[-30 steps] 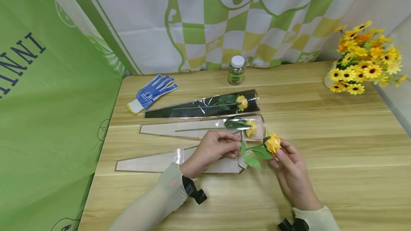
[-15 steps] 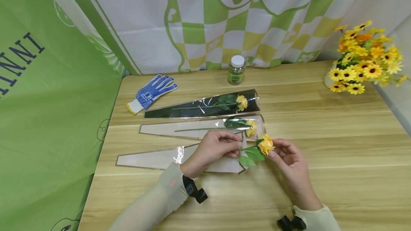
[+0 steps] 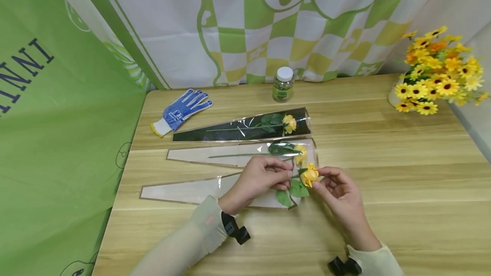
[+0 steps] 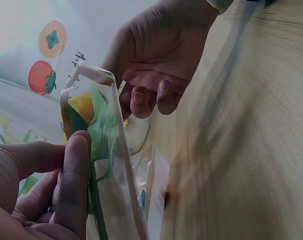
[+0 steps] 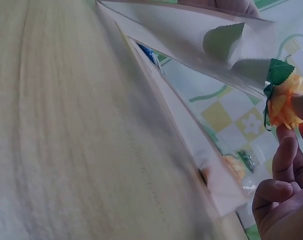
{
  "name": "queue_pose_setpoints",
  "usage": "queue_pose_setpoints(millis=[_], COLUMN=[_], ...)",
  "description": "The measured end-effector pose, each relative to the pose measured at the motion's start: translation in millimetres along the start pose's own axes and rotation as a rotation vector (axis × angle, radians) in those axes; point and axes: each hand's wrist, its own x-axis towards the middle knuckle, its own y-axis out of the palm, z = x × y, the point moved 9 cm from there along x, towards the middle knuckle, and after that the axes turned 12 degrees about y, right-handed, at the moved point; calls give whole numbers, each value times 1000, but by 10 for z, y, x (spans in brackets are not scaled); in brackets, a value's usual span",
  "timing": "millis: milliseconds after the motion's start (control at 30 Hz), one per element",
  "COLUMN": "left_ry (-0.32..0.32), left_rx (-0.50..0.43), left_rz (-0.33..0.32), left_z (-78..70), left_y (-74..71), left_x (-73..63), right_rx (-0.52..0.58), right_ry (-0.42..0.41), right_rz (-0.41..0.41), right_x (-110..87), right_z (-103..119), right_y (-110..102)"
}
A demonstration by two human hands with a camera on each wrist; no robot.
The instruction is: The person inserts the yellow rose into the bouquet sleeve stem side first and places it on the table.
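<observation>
A yellow artificial rose with green leaves sits at the wide mouth of the nearest flower sleeve, which has a pale back and a clear front. My left hand pinches the sleeve at its mouth. In the left wrist view, the rose's stem and leaves show through the clear film. My right hand holds the bloom between thumb and fingers, as the right wrist view also shows. There the sleeve is lifted at an angle off the table, with leaf shapes visible through it.
Behind lie a pale sleeve and a black sleeve, each with a yellow rose inside. A blue-and-white work glove lies at the left. A white-capped jar and a pot of yellow flowers stand along the back of the wooden table.
My right hand has moved left with the rose, and its stem and leaves have slid farther into the sleeve. My left hand has stayed nearly in place at the mouth.
</observation>
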Motion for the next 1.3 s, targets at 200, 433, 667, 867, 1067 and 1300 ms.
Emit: queue_pose_setpoints(millis=[200, 433, 667, 867, 1067, 1300], left_ry=[5, 9, 18, 56, 47, 42], left_rx=[-3, 16, 22, -6, -2, -15], left_rz=[-25, -24, -30, -23, -25, -36], left_z=[-24, -59, -20, -62, -67, -47], left_y=[-18, -13, -15, -4, 0, -9], left_x=[-4, -13, -13, -18, -11, 0], right_rx=[-28, -230, -415, -465, -472, -488], right_ry=[-2, 131, 10, -25, -21, -224], right_rz=[18, -89, -64, -51, -88, 8], right_x=[10, 33, 14, 12, -8, -60], right_z=[17, -59, 27, 61, 51, 176], right_y=[41, -36, 15, 51, 9, 121])
